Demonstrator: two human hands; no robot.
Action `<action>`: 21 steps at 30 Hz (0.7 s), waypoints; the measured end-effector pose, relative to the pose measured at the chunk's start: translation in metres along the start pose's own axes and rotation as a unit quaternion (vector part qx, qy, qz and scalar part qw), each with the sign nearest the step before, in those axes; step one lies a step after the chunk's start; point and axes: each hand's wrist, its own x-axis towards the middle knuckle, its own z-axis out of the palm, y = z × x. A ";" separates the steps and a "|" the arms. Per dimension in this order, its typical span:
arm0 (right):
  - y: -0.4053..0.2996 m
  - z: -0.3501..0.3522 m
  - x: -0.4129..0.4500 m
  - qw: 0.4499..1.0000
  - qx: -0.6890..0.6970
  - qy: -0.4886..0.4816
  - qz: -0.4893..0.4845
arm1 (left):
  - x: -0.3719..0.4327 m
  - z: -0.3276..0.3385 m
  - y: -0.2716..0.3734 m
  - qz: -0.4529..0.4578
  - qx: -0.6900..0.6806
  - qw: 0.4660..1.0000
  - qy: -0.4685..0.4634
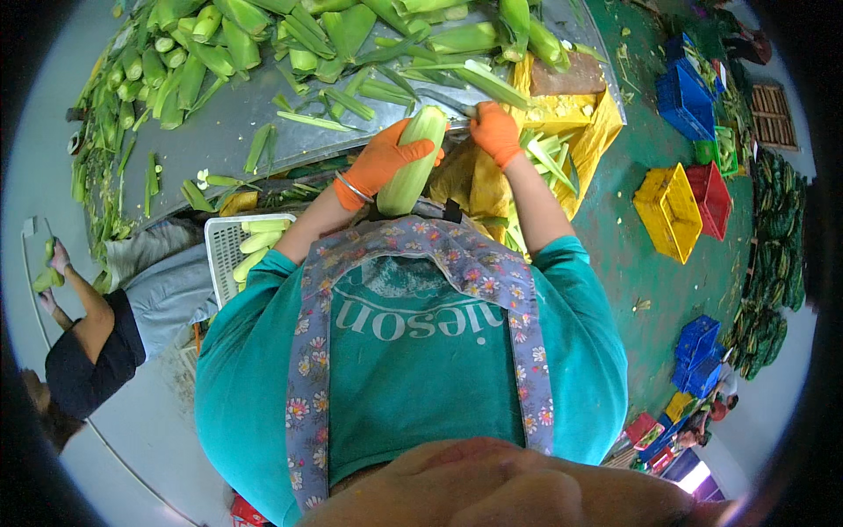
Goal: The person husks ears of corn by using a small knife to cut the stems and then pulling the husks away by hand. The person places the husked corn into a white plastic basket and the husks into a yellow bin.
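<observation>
My left hand (388, 161), in an orange glove, grips a pale green ear of corn in its husk (416, 165), held upright before my chest. To its right my right hand (496, 134), also gloved in orange, is closed on the handle of a knife (448, 102), whose blade points left over the table edge, behind the top of the ear. Cut husk leaves (490, 84) lie on the metal table (217, 141) just beyond my hands. A large heap of green corn ears (240, 43) covers the table's far side.
A white perforated crate (224, 263) with pale ears stands left of me. Yellow sacking (596, 151) with husk leaves hangs at the table's right corner. A yellow crate (668, 211), a red crate (714, 197) and blue crates (681, 102) stand on the green floor. A co-worker (99, 329) is at far left.
</observation>
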 end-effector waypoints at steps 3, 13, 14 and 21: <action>0.004 -0.059 -0.029 0.986 0.125 -0.060 0.088 | 0.011 -0.004 -0.003 -0.037 -0.044 0.998 -0.009; -0.029 -0.166 -0.140 0.975 0.175 0.080 0.110 | 0.071 0.057 -0.029 -0.135 -0.038 0.978 -0.152; -0.028 -0.170 -0.148 0.980 0.143 0.114 0.083 | 0.078 0.061 -0.037 -0.149 -0.019 0.974 -0.172; -0.005 -0.165 -0.200 0.979 0.142 0.085 0.122 | 0.094 0.112 -0.059 -0.189 -0.002 0.949 -0.253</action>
